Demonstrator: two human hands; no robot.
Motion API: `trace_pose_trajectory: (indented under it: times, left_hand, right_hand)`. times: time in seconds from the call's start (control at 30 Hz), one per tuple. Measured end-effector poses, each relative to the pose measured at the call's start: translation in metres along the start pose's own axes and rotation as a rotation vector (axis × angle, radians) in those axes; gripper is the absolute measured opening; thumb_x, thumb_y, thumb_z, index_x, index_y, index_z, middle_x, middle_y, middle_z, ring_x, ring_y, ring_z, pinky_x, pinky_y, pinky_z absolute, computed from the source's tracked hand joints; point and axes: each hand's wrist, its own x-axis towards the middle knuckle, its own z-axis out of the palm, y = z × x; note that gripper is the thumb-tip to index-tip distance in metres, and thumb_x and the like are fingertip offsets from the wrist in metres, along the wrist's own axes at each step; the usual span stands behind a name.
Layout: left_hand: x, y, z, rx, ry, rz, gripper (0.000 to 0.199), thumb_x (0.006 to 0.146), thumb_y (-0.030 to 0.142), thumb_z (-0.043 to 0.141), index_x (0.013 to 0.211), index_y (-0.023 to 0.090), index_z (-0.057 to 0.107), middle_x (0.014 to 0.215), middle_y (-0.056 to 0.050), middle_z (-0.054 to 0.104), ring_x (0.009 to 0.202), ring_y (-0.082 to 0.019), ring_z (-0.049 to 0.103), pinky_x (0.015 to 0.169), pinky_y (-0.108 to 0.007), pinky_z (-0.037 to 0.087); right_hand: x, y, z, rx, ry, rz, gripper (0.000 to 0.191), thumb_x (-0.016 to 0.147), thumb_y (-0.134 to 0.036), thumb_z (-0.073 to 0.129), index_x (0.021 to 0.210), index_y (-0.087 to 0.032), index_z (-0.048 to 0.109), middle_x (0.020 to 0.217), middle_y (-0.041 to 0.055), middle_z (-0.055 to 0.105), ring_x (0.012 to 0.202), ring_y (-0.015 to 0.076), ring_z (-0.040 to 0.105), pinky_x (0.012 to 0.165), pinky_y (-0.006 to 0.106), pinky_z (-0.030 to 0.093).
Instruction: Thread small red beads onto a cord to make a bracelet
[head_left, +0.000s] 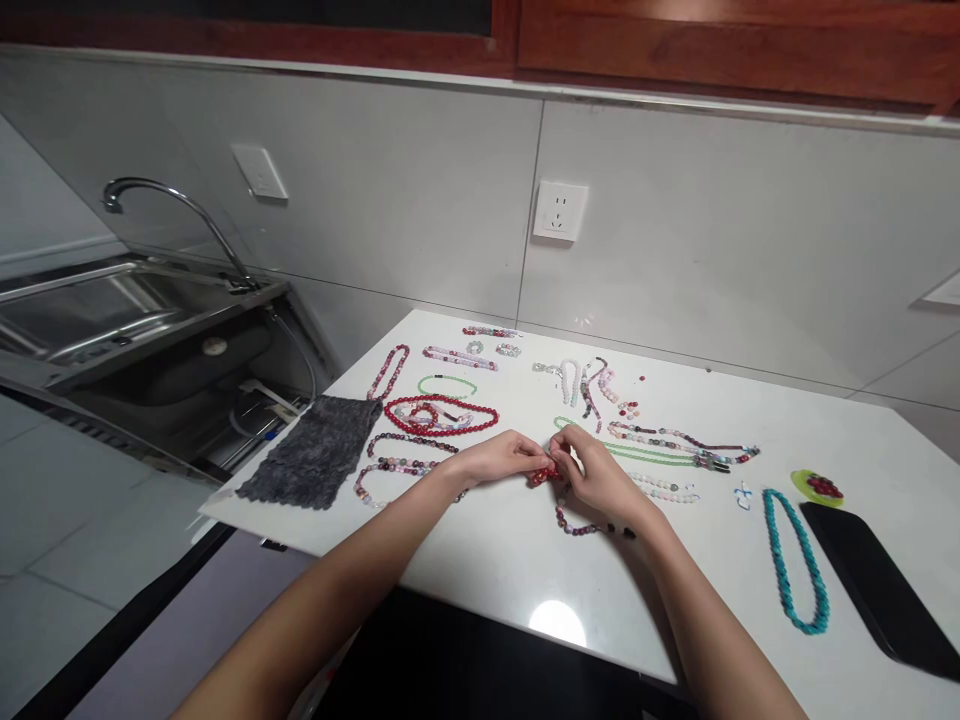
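Note:
My left hand (517, 457) and my right hand (589, 465) meet over the middle of the white tabletop, both with fingers pinched. Between their fingertips is a small bunch of red beads (543, 476), which both hands hold. Any string in the beads is too fine to make out. Just below my right hand lies a dark red and brown bead strand (574, 528). Left of my hands rests a red bead necklace (480, 426) in an oval loop, with a smaller red bead ring inside it. A green bead strand (645, 457) runs out to the right from behind my right hand.
A dark grey cloth (315, 455) covers the table's left end. To the right lie a turquoise bead necklace (780, 560), a black phone-like slab (885, 585) and a yellow-green dish (804, 486) of dark red beads. Several bead strands line the back. A steel sink (112, 310) stands at left.

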Motion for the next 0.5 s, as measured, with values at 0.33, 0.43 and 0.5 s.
trace_pose_trajectory:
  times: [0.33,0.43,0.5]
  left_hand:
    - [-0.0006,0.0001,0.0000,-0.034,0.021,-0.019,0.030,0.081,0.040,0.059,0.069,0.013,0.065,0.072,-0.004,0.061,0.070,-0.014,0.053,0.069,-0.026,0.038]
    - [-0.0001,-0.0011,0.0004,-0.079,0.036,-0.013,0.030,0.080,0.040,0.060,0.069,0.013,0.065,0.071,-0.005,0.061,0.070,-0.015,0.053,0.070,-0.026,0.039]
    - [0.0004,-0.0023,0.0005,-0.116,0.052,-0.017,0.030,0.080,0.040,0.061,0.070,0.012,0.066,0.071,-0.005,0.062,0.070,-0.015,0.054,0.070,-0.027,0.040]
  right_hand:
    - [-0.0031,0.0026,0.0053,-0.148,0.009,-0.101,0.018,0.082,-0.004,0.038,0.082,-0.021,0.043,0.083,0.0033,0.053,0.071,0.0170,0.046,0.061,0.029,0.038]
    - [-0.0033,0.0029,0.0066,-0.200,0.023,-0.143,0.022,0.076,0.000,0.039,0.083,-0.022,0.041,0.084,0.0037,0.052,0.072,0.0178,0.046,0.061,0.029,0.037]
    - [-0.0030,0.0033,0.0075,-0.239,0.028,-0.171,0.025,0.073,0.001,0.040,0.083,-0.021,0.042,0.084,0.0043,0.052,0.073,0.0184,0.046,0.062,0.030,0.037]
